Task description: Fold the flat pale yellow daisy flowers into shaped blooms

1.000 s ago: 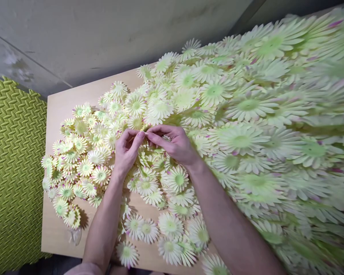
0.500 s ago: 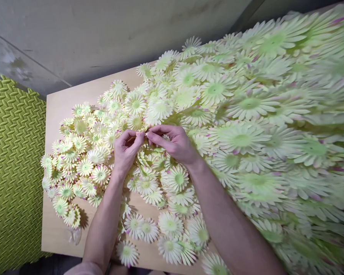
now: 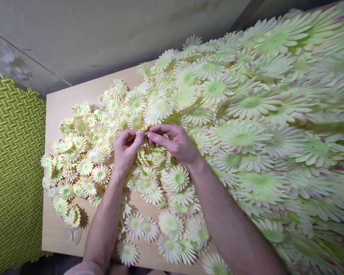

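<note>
A wooden board (image 3: pixel 63 103) is strewn with pale yellow-green artificial daisy flower heads (image 3: pixel 100 175). Both my hands meet at the middle of the spread. My left hand (image 3: pixel 126 149) is curled, with thumb and fingers pinched on a small flower piece (image 3: pixel 145 134). My right hand (image 3: pixel 174 142) pinches the same piece from the other side, fingertips touching the left ones. The piece is mostly hidden between the fingers. Loose flowers lie under and around both wrists.
A big heap of the same flowers (image 3: pixel 275 126) rises on the right, blurred near the camera. A green woven-pattern mat (image 3: pixel 11 172) lies left of the board. Grey concrete floor (image 3: pixel 103 34) runs behind. A small clear plastic bit (image 3: pixel 74 235) rests near the board's front left corner.
Almost nothing has changed. Both hands stay pinched together at the same spot, with only slight finger shifts.
</note>
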Demonstrator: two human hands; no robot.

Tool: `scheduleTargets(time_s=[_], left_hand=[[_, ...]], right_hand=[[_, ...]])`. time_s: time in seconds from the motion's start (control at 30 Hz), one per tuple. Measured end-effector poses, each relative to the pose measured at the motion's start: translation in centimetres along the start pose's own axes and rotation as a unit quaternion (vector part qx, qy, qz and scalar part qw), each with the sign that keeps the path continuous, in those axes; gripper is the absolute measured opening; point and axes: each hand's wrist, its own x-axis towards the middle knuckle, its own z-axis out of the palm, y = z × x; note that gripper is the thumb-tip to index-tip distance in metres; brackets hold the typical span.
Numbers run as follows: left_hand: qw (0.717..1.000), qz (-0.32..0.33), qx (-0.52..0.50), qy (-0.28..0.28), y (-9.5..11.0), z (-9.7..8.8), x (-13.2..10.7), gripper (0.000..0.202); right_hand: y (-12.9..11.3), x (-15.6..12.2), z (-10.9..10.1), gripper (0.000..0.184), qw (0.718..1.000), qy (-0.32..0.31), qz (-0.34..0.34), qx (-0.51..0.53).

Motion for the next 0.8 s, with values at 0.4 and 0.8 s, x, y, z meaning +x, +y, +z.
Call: scheduleTargets(time_s=[0.4, 0.8], left_hand=[[1.0, 0.001, -0.008, -0.003, 0.3, 0.07, 0.03, 0.029], [1.0, 0.001, -0.01, 0.0, 0.0, 0.07, 0.01, 0.026]], right_hand=[[-0.13, -0.03, 0.09, 0.013, 1.0, 0.004, 0.0, -0.018], [0.0, -0.04, 0.04, 0.016, 1.0, 0.005, 0.005, -0.015]])
